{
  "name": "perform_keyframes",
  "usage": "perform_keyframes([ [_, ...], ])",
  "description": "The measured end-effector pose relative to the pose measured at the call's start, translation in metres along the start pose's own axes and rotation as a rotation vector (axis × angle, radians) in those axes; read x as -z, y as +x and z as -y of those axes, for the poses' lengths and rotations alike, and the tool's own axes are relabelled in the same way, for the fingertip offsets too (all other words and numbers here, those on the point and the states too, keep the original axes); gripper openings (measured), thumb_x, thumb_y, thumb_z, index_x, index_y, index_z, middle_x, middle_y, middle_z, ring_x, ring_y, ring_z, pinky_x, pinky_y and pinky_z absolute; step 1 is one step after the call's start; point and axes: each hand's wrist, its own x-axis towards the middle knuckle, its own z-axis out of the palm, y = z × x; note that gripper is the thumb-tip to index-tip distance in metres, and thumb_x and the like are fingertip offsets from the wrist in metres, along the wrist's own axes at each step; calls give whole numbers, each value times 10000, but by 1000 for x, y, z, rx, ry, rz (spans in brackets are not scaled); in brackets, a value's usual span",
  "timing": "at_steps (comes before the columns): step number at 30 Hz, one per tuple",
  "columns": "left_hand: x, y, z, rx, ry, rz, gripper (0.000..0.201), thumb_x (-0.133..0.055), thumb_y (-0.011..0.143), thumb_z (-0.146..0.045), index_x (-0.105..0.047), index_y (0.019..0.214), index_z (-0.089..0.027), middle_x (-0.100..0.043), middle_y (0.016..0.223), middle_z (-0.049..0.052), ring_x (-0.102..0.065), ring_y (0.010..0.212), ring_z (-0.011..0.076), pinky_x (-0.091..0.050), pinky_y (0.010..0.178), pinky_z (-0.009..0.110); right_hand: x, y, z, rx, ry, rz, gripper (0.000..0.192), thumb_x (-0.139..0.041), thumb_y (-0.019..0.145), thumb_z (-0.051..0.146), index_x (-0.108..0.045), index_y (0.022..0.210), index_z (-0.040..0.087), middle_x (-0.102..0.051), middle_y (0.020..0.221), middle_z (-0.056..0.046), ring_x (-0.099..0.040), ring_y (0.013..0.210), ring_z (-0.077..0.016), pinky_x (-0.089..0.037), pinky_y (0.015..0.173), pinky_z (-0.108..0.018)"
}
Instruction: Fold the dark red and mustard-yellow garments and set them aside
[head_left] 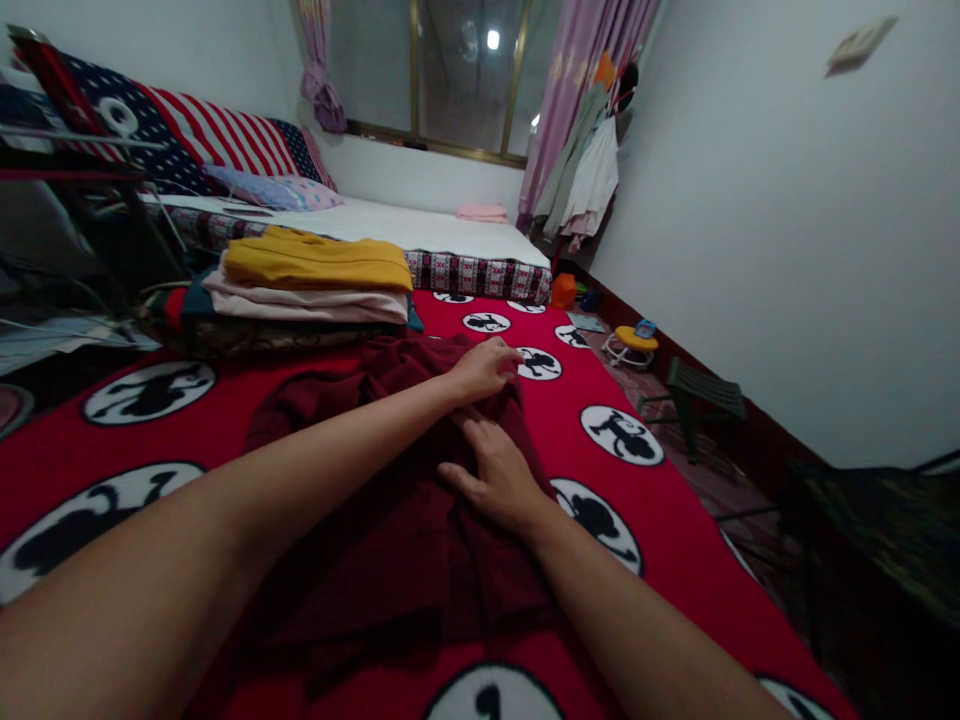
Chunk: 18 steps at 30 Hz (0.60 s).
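A dark maroon garment [405, 520] lies spread and rumpled on the red blanket [675, 560] in front of me; its exact kind is unclear. My left hand [484, 372] reaches across to the garment's upper right part and rests on it, fingers stretched loosely to the right. Just below it, my right hand [501, 472] lies palm down on the cloth, thumb apart from the fingers. Beyond the garment, to the left, sits a stack of folded clothes with a mustard-yellow piece [319, 262] on top and a pale pink one [307, 300] beneath.
A bed [450, 235] with a white sheet stands at the back under the window. Along the right wall are a yellow stool [635, 340], a dark folding stool [701, 390] and a camouflage-patterned chair [892, 520]. Clothes [592, 175] hang by the curtain.
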Motion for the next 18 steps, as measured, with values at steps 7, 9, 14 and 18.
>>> perform_keyframes([
  [7,35,-113,-22,-17,-238,-62,416,-555,775,-45,-641,1153,-196,-658,1082,64,-615,1008,179,-487,921,314,21,10,-27,-387,599,-553,263,-546,803,396,-652,816,156,-690,764,-36,-618,542,-138,-495,519,-257],
  [9,38,-134,-31,-102,-240,-6,351,-569,795,-60,-665,1100,-206,-648,1079,64,-604,1014,180,-479,926,311,33,12,-40,-484,678,-615,273,-568,749,413,-632,819,157,-690,787,-34,-591,495,-113,-457,455,-229],
  [14,36,-157,-50,-322,-261,159,266,-631,838,-134,-691,1079,-230,-642,1130,65,-570,1067,189,-445,961,310,48,7,-68,-586,648,-514,286,-646,621,376,-632,780,139,-674,691,-28,-564,474,-103,-411,428,-205],
  [18,39,-160,-52,-361,-333,261,329,-738,790,-275,-685,1115,-256,-648,1129,67,-580,1045,192,-451,933,296,42,2,-73,-529,588,-465,264,-659,631,347,-671,787,133,-658,661,-7,-550,503,-94,-410,474,-202],
])
